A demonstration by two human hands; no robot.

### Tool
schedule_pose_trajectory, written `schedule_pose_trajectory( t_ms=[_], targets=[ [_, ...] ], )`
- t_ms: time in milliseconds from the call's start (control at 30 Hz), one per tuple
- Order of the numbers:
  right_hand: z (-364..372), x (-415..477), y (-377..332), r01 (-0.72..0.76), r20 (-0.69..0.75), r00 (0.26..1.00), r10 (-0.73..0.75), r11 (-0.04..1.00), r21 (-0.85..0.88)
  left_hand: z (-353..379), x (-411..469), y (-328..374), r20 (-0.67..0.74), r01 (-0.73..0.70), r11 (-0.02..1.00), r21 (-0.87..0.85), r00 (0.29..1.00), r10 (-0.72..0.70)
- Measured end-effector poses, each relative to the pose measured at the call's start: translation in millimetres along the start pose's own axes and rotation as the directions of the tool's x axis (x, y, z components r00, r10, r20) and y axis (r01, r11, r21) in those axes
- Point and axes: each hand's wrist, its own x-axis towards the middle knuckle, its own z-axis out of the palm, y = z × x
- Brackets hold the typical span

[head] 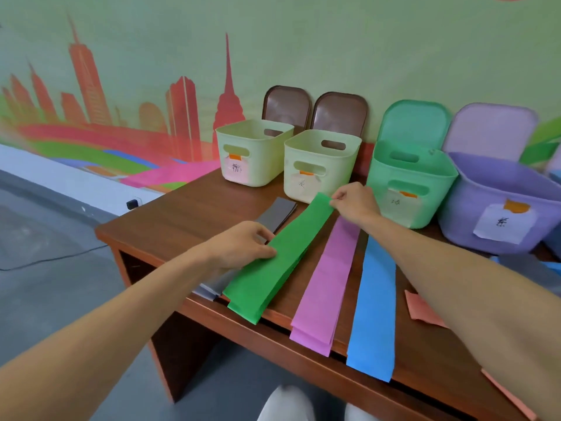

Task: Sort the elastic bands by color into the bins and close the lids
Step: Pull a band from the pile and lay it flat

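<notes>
A: So, how much has been sorted?

B: Little, it is judged. Green bands [282, 253], pink bands [328, 281], a blue band [375, 302] and grey bands [277, 214] are laid out by colour on the table [188, 214], mid-frame.

A: And the bins?

B: Two cream bins [255, 153], a green bin [409, 189] and a purple bin [501, 208] are lined up at the upper right, with lids [416, 120] stood open. Nothing can be seen inside.

A: What is held?

B: The green bands' far end is pinched by the right hand [355, 202], near the green bin. Their left edge is gripped by the left hand [243, 243], fingers curled. Every colour is left to be binned, every lid to be shut.
</notes>
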Motion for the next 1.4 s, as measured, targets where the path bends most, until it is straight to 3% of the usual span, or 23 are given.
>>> schedule_pose_trajectory(
  t_ms=[267,767,1100,1300,1400],
  targets=[
    [28,10,1,-0.022,0.056,0.998,0.027,0.997,-0.077,4,9,-13,-0.120,0.036,0.987,0.156,0.993,-0.018],
    [36,15,-1,-0.023,0.086,0.996,0.035,0.991,-0.131,7,7,-13,-0.101,0.048,0.939,0.340,0.995,-0.015],
    [31,5,-5,0.073,0.031,0.997,-0.067,0.967,-0.243,19,2,-3,-0.104,0.014,0.634,0.773,0.989,0.105],
    [-5,-7,5,0.209,0.034,0.978,-0.206,0.965,-0.157,33,-3,9,-0.100,0.009,0.391,0.920,0.972,0.213],
    [-32,-17,19,0.258,0.115,0.963,-0.244,0.959,-0.120,42,-3,17,-0.111,0.010,0.362,0.932,0.960,0.257]
  ],
)
